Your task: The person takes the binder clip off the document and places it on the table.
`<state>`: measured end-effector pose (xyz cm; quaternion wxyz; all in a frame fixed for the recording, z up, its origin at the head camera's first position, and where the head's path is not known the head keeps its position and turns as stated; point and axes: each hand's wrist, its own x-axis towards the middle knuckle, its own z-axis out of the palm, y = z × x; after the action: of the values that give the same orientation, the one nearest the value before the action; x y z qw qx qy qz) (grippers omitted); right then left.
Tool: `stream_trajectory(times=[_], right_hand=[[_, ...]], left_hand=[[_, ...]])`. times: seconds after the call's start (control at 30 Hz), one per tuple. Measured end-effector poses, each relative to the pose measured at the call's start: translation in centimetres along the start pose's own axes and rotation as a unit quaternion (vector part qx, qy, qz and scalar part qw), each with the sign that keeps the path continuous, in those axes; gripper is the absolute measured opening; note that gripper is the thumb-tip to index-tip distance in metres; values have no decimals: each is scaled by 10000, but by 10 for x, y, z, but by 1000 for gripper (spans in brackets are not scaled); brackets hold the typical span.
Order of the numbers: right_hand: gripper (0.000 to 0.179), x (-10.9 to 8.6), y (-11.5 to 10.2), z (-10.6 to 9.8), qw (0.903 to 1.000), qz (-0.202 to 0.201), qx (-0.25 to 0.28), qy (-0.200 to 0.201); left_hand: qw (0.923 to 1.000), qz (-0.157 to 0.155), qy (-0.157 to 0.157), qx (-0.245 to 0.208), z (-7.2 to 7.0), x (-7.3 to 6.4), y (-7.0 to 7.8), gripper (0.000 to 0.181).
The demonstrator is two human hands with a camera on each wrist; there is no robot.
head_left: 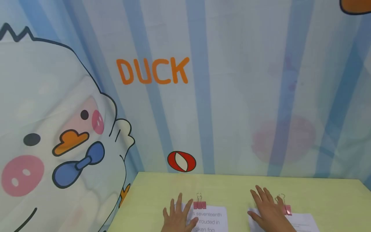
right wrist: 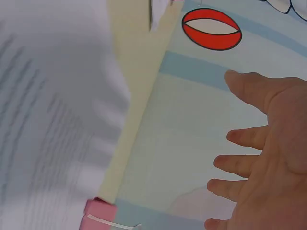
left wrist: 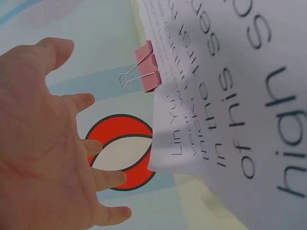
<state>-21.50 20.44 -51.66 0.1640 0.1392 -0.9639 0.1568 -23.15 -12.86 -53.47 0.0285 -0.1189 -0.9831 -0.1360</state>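
Observation:
My left hand (head_left: 177, 216) has its fingers spread over the left edge of a printed sheet (head_left: 214, 217), palm down and holding nothing. A pink binder clip (head_left: 199, 205) grips the top of that sheet, just right of the fingers. Over the left part of a second sheet (head_left: 302, 222) my right hand (head_left: 268, 211) is spread too, partly covering another pink binder clip (head_left: 287, 210). Large print shows on the left sheet (left wrist: 230, 96) in the left wrist view; the right sheet (right wrist: 57, 120) carries smaller, blurred lines. Both palms show bare in the wrist views.
A pale yellow table (head_left: 232, 187) carries both sheets. Behind it hangs a striped blue and white cloth (head_left: 232, 96) printed with the word DUCK, a red and white ball (head_left: 181, 161) and a large duck figure (head_left: 43, 96) at the left.

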Motion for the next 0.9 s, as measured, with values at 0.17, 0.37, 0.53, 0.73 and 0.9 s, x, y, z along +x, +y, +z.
stream_trajectory(times=[0.17, 0.37, 0.53, 0.73, 0.9], right_hand=[[65, 11, -17, -1, 9999, -114, 34, 102], [63, 23, -34, -2, 9996, -58, 241, -103], [61, 31, -45, 0, 9978, -23, 537, -377], [59, 41, -55, 4, 9958, -48, 692, -595], [56, 44, -59, 9, 9930, -12, 886, -781]], left_hand=[[9997, -68, -126, -221, -7, 5, -7, 66], [9984, -156, -199, -497, -12, 9, -13, 63], [9972, -360, -73, -656, -15, 11, -20, 60], [9943, -608, -170, -855, -25, 14, -29, 64], [9919, -579, -259, -1099, -28, 16, -36, 65]])
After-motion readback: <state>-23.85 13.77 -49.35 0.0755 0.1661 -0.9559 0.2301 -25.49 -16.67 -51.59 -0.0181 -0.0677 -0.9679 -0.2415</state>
